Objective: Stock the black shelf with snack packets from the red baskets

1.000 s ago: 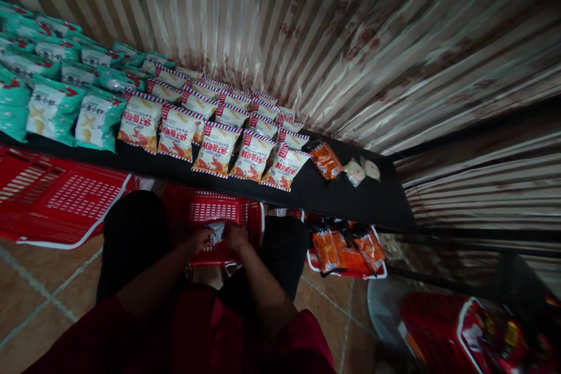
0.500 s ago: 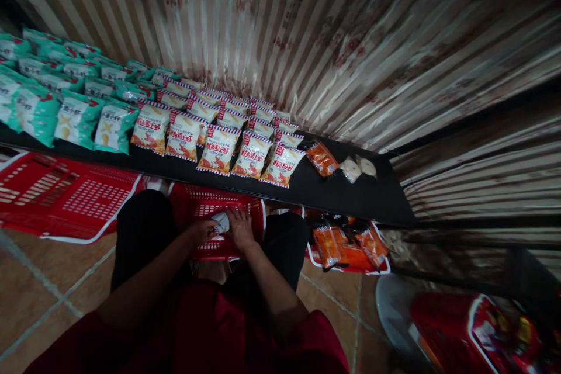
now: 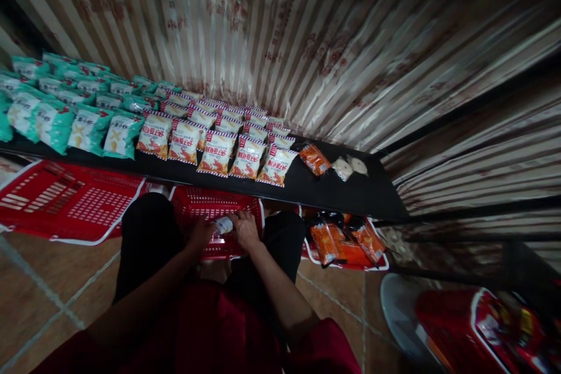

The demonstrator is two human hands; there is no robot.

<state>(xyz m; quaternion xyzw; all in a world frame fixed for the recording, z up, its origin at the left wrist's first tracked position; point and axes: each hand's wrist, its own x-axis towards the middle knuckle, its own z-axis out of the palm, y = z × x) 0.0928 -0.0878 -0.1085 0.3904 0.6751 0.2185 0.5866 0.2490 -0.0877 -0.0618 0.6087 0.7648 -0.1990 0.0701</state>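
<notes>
Between my knees, my left hand (image 3: 201,234) and my right hand (image 3: 245,229) are over a red basket (image 3: 197,201). A small pale item with a printed label (image 3: 223,224) lies between them; whether it is a bottle or a packet is unclear. My left fingers are closed around its left end, partly hidden in shadow. My right fingers are bent against its right end. Ahead, a black shelf (image 3: 346,198) bears rows of white-and-orange snack bags (image 3: 217,153), with teal snack bags (image 3: 120,134) standing to their left.
On the shelf's right part lie an orange packet (image 3: 314,159) and two pale round pieces (image 3: 342,168). Another red basket (image 3: 96,201) is at left. Orange packets (image 3: 324,242) fill a basket at right. A striped curtain (image 3: 263,29) hangs behind; a grey stool (image 3: 397,310) stands lower right.
The view has shifted slightly, so the shelf's left part sits lower. Both hands remain at the pale item, which has turned a little and now shows more of its label.
</notes>
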